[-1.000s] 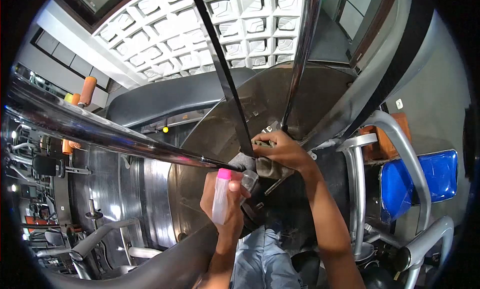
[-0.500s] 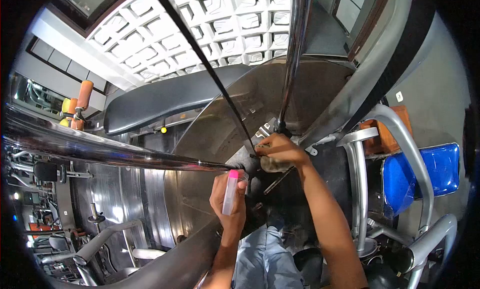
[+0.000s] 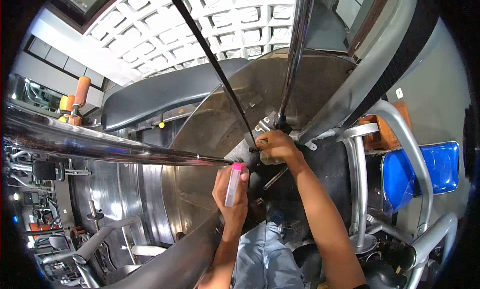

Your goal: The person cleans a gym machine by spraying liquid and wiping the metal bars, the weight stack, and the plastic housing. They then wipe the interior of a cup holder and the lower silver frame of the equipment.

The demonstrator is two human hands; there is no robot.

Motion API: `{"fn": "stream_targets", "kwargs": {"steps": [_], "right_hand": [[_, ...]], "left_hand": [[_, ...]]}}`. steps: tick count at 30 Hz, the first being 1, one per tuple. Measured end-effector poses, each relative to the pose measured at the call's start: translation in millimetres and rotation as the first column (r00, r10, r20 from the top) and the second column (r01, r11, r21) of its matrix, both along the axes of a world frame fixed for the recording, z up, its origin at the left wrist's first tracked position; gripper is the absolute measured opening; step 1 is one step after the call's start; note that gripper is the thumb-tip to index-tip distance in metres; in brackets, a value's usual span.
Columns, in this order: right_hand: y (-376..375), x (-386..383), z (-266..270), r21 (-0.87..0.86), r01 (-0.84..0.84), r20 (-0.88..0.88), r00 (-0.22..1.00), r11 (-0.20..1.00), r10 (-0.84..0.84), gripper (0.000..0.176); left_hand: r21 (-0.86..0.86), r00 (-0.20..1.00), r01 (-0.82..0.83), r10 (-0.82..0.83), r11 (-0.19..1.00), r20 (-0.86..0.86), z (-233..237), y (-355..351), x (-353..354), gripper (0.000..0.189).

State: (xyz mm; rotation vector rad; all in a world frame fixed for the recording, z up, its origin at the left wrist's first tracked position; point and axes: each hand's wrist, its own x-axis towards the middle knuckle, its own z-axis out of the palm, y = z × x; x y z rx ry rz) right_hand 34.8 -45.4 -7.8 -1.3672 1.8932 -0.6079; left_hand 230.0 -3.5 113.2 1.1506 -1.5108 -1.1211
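Observation:
My left hand [image 3: 222,191] is closed around a small translucent bottle with a pink cap [image 3: 232,185], held near the lower end of a long chrome guide rod [image 3: 125,151]. My right hand [image 3: 280,145] is closed on a crumpled greyish cloth [image 3: 270,158], partly hidden under the fingers. Those fingers are at the lower end of a thin black strap [image 3: 210,54], by a metal bracket [image 3: 265,125]. A second chrome rod [image 3: 296,49] rises just behind this hand. Below the cloth a short metal rod [image 3: 274,179] sticks out.
A large tinted panel [image 3: 210,121] curves around the work area. Beyond it lies a black padded bench [image 3: 165,96]. Grey machine frame tubes [image 3: 359,189] and a blue padded seat [image 3: 435,166] are on the right. More gym equipment [image 3: 95,239] fills the left.
The camera view has shifted slightly. My right hand's fingers have turned a little over the cloth, which shows less now. The bottle in my left hand is tilted slightly more to the right.

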Motion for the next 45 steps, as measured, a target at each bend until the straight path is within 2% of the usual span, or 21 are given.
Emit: {"fn": "stream_targets", "kwargs": {"steps": [4,6,7,10,12,14,16,18,20,24,26,28,30,31,32,34,35,39,41,42,45], "right_hand": [[0.8,-7.5,16.1,0.033,-0.034,0.106,0.994,0.999,0.030,0.039],[0.5,-17.2,30.1,0.123,-0.175,0.321,0.938,0.977,0.128,0.036],[4.4,-15.3,45.2,0.122,-0.173,0.322,0.938,0.977,0.125,0.036],[19.4,-12.6,68.8,0.112,-0.028,0.436,0.900,0.993,-0.024,0.035],[28.9,-13.9,65.2,-0.179,0.088,0.645,0.763,0.980,0.050,0.034],[43.2,-11.5,104.8,-0.125,0.165,0.654,0.755,0.978,-0.044,0.036],[55.1,-11.8,121.7,-0.066,0.270,0.737,0.662,0.961,-0.136,0.036],[63.3,-8.7,131.6,-0.141,0.331,0.721,0.680,0.933,-0.132,0.036],[72.0,-5.7,164.5,-0.166,0.399,0.785,0.607,0.902,-0.124,0.034],[75.8,-0.5,201.5,-0.303,0.384,0.751,0.660,0.872,-0.030,0.031],[73.3,3.7,219.4,-0.444,0.362,0.666,0.746,0.820,0.032,0.028],[70.5,10.7,251.2,-0.524,0.337,0.608,0.791,0.782,0.067,0.031],[68.4,20.3,283.5,-0.517,0.336,0.510,0.860,0.787,-0.032,0.036],[62.7,25.1,294.7,-0.578,0.329,0.379,0.919,0.747,-0.111,0.042],[55.1,31.1,306.0,-0.597,0.325,0.376,0.921,0.734,-0.102,0.042],[40.1,44.7,330.8,-0.759,0.387,0.316,0.922,0.524,-0.223,0.046],[35.5,48.1,348.6,-0.765,0.395,0.310,0.918,0.509,-0.247,0.047],[17.2,58.4,394.0,-0.785,0.332,0.096,0.899,0.523,-0.427,0.047],[5.5,56.4,392.4,-0.747,0.306,0.047,0.910,0.590,-0.413,0.042],[3.2,50.9,389.5,-0.812,0.151,-0.045,0.947,0.563,-0.318,0.037],[4.1,37.1,390.3,-0.752,0.053,-0.121,0.969,0.657,-0.217,0.034]], "left_hand": [[0.011,1.000,0.001,-0.002,1.000,0.018,-5.3,-2.5,1.4,0.034],[0.015,1.000,-0.007,0.007,1.000,-0.007,-4.8,-3.5,0.8,0.034],[0.014,1.000,-0.004,0.004,1.000,-0.007,-4.4,-3.9,1.1,0.034],[0.024,1.000,0.001,-0.001,1.000,0.000,-4.6,-3.6,1.3,0.034],[-0.046,0.999,0.017,-0.016,0.999,0.031,-8.7,-5.8,2.3,0.041],[-0.084,1.000,0.007,-0.008,0.996,-0.009,-11.2,-6.5,1.1,0.040],[-0.144,1.000,-0.021,0.021,0.989,0.000,-12.7,-6.3,2.2,0.039],[-0.172,0.999,-0.031,0.033,0.985,0.007,-8.6,-4.7,3.9,0.039],[-0.132,0.996,-0.057,0.047,0.990,-0.077,7.0,-1.3,1.8,0.040],[-0.110,0.985,-0.054,0.035,0.992,-0.168,50.1,-0.8,-1.3,0.032],[-0.059,0.985,-0.071,0.061,0.996,-0.162,78.2,-1.5,-5.7,0.029],[-0.134,0.983,-0.068,0.043,0.989,-0.179,110.9,-0.8,-8.9,0.027],[-0.130,0.973,-0.040,0.009,0.991,-0.232,139.5,1.8,-11.2,0.028],[-0.162,0.978,-0.051,0.017,0.986,-0.209,155.7,2.5,-11.8,0.029],[-0.184,0.977,-0.052,0.012,0.982,-0.215,173.7,3.7,-11.8,0.029],[-0.170,0.983,-0.075,0.044,0.983,-0.180,207.6,7.2,-11.0,0.032],[-0.207,0.976,-0.112,0.068,0.972,-0.205,221.2,4.4,-12.4,0.035],[-0.255,0.970,-0.105,0.042,0.961,-0.241,267.0,-5.1,-8.3,0.035],[-0.269,0.968,-0.089,0.020,0.959,-0.248,283.4,-11.8,-7.7,0.032],[-0.272,0.968,-0.071,0.000,0.960,-0.249,290.7,-15.2,-7.1,0.029],[-0.257,0.967,-0.029,-0.038,0.966,-0.251,311.0,-22.5,-5.7,0.026]]}}
